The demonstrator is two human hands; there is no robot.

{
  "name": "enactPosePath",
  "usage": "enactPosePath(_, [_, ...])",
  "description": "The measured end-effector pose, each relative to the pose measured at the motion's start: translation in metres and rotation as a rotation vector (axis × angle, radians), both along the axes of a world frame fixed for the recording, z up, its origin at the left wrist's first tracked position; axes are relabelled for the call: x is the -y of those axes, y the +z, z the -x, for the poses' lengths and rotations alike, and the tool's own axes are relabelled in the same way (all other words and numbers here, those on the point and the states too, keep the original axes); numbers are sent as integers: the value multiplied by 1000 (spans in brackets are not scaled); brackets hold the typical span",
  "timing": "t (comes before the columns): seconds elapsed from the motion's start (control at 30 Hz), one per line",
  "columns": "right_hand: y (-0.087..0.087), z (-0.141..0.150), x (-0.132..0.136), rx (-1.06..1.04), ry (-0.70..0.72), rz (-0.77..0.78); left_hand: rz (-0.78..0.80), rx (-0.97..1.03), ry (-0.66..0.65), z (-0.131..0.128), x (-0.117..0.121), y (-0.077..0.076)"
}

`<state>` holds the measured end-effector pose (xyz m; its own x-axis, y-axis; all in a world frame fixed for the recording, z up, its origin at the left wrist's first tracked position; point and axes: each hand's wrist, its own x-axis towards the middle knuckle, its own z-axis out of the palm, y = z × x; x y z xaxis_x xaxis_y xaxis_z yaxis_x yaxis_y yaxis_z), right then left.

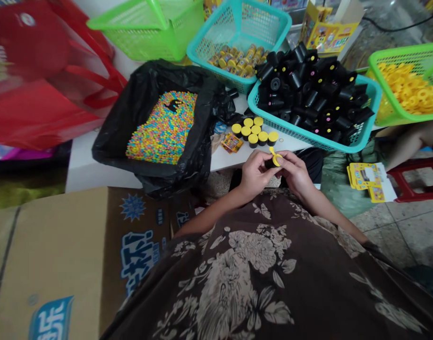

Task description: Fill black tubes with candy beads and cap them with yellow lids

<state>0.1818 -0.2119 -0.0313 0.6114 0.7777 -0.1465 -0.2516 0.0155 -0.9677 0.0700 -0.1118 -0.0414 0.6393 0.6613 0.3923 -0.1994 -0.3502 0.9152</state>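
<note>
My left hand is closed around a small black cylinder near the table's front edge. A yellow plastic piece with a ring and a short tab sits at the top of that cylinder. My right hand pinches the yellow piece with thumb and fingers, and both hands touch at the cylinder. Just beyond them stand several black cylinders with yellow tops, grouped upright on the white table. Beside that group lie small printed packets.
A black bag of coloured candy beads sits left. Behind are a teal basket of black cylinders, a teal basket of small yellow-ended pieces and a green basket. A green basket of yellow parts stands right; a cardboard box, lower left.
</note>
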Motion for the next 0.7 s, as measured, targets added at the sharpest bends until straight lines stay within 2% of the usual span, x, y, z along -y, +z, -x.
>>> enactPosePath(0.07, [2,0,-1,-69,-37,-8,3,-10,-18,3,-1,4])
enactPosePath(0.13, [3,-1,-2,-77,-70,-12,73,-50,-67,5,-3,6])
enactPosePath(0.3, [-1,-2,-5,-10,-20,18,429,-171,-278,4,-4,1])
enactPosePath(0.4, [-5,1,-8,-26,-35,5,514,-151,-282,1,-1,-2])
enactPosePath(0.57, [-14,10,-14,0,-85,-51,505,-103,-205,0,7,-7])
enactPosePath(0.7, [-10,9,-12,-39,-10,-28,583,-94,-229,1,5,-9])
